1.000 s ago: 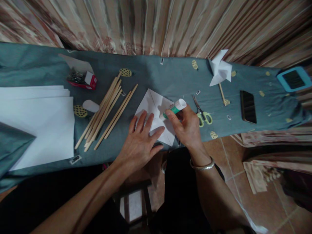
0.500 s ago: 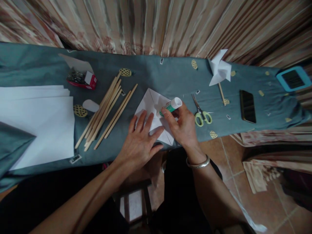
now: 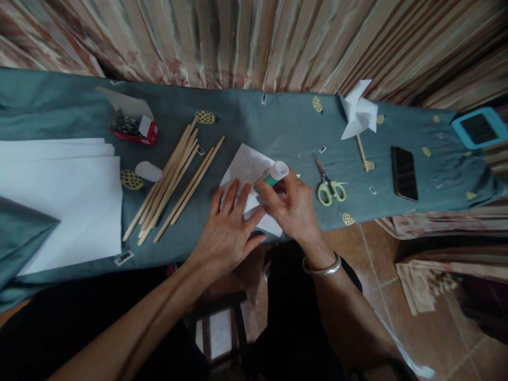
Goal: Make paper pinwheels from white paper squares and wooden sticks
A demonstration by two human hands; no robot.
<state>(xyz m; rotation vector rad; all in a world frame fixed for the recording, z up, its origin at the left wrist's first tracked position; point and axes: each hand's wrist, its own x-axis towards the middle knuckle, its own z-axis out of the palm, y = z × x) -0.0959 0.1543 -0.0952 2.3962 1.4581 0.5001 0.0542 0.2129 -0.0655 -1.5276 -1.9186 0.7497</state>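
Note:
A white square of paper [image 3: 246, 159] lies near the front edge of the cloth-covered table. Flat on its left part rests my left hand [image 3: 230, 225], fingers spread. My right hand [image 3: 296, 203] is wrapped round a glue stick [image 3: 273, 174], white with a green label, tilted so its lower end meets the middle of the paper. The glue tip itself is hidden by my fingers. To the right of that hand lie scissors [image 3: 331, 191] with light green handles, blades apart.
Left of the paper lie several wooden sticks [image 3: 170, 180], a white cap-like piece [image 3: 148, 171], a red box of metal pieces [image 3: 148, 131] and white sheets [image 3: 79, 206]. Rightward are a paper pinwheel [image 3: 359, 112], a phone [image 3: 405, 173] and a blue-framed device [image 3: 479, 128]. Curtains [image 3: 238, 42] hang behind.
My right hand has shifted slightly left with the glue stick across the paper. The left hand stays in place on the sheet.

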